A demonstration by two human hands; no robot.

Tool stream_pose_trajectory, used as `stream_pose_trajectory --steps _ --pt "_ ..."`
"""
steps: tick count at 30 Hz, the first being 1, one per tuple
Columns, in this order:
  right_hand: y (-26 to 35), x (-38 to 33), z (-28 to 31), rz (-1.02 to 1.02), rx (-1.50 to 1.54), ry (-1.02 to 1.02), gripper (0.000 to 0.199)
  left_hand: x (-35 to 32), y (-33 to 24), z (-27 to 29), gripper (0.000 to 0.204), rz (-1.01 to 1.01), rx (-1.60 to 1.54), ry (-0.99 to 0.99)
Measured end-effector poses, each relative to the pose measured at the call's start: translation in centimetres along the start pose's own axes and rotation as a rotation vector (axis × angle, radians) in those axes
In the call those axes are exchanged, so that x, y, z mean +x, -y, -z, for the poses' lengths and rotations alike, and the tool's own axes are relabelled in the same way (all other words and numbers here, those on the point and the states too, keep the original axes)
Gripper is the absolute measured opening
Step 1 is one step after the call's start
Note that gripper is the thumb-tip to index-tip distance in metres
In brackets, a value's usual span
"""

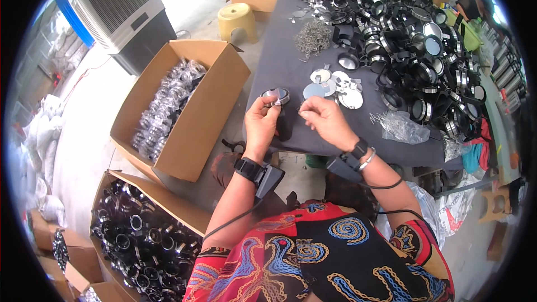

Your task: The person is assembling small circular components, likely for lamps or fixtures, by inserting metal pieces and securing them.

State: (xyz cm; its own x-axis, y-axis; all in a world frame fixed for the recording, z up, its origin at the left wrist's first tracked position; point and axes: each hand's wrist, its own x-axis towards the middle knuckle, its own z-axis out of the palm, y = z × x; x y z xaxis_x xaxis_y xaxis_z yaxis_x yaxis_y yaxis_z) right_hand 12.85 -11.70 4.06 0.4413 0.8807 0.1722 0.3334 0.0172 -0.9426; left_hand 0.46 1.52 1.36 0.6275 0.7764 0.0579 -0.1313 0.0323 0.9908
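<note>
Black and chrome, the little round lens piece (275, 97) sits pinched in your left hand (260, 123) at frame centre, its flat face tilted up. Your right hand (324, 120), just to its right, is closed on something too small to tell. Open brown cartons: bagged parts (168, 106) left, loose black rings (134, 235) lower left.

The desk (291, 61) wears a matt grey cloth. The round part (275, 96) between the hands looks like shiny metal with a dark glossy face. The flat discs (335, 86) beside it are bright, mirror-smooth metal. The heap of black rings (414, 39) looks glossy, part plastic, part chrome. The open boxes (201, 117) are plain brown cardboard, matt, and the stool (238, 19) is dull yellow plastic.
</note>
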Motion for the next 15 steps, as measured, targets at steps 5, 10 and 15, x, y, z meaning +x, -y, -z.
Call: stream_pose_trajectory --steps 5,10,15 --pt "0.3 1.3 -2.9 0.099 0.104 -0.07 0.009 0.0 0.0 0.1 0.019 0.013 0.019 -0.007" --pt "0.0 1.1 -3.5 0.133 0.04 -0.112 0.006 -0.1 0.0 0.1 0.019 0.018 0.006 -0.004" --pt "-0.1 1.9 -3.2 0.614 -0.495 -0.144 0.004 0.2 0.1 0.3 0.018 -0.002 -0.041 0.005"
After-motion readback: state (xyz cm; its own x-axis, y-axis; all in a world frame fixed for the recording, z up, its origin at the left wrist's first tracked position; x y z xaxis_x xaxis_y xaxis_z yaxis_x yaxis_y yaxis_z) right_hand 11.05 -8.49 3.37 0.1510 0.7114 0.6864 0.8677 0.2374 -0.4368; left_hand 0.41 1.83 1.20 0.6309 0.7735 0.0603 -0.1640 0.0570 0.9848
